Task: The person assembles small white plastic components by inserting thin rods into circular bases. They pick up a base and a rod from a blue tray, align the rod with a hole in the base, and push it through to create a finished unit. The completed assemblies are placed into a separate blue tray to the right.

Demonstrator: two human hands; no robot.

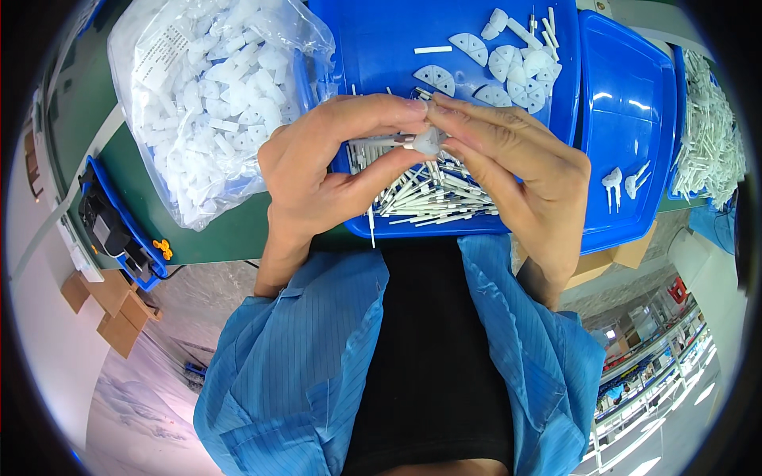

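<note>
Above the blue tray (460, 231), my left hand (329, 159) and my right hand (528, 163) meet fingertip to fingertip. Between them is a small translucent white plastic piece (429, 141), pinched by thumbs and fingers. A thin, metal-tipped rod (423, 94) shows at the upper fingertips; the fingers partly cover where it meets the piece. Beneath the hands lies a heap of thin white rods with metallic ends (444, 198). Farther back in the tray are loose half-round white pieces with holes (435, 78).
At left stands a clear bag of white plastic parts (230, 95). A second blue tray (627, 143) at right carries two small assemblies with legs (613, 186). Beyond it, a bin holds many white rods (706, 131). A narrow blue tray with black items (119, 226) sits at far left.
</note>
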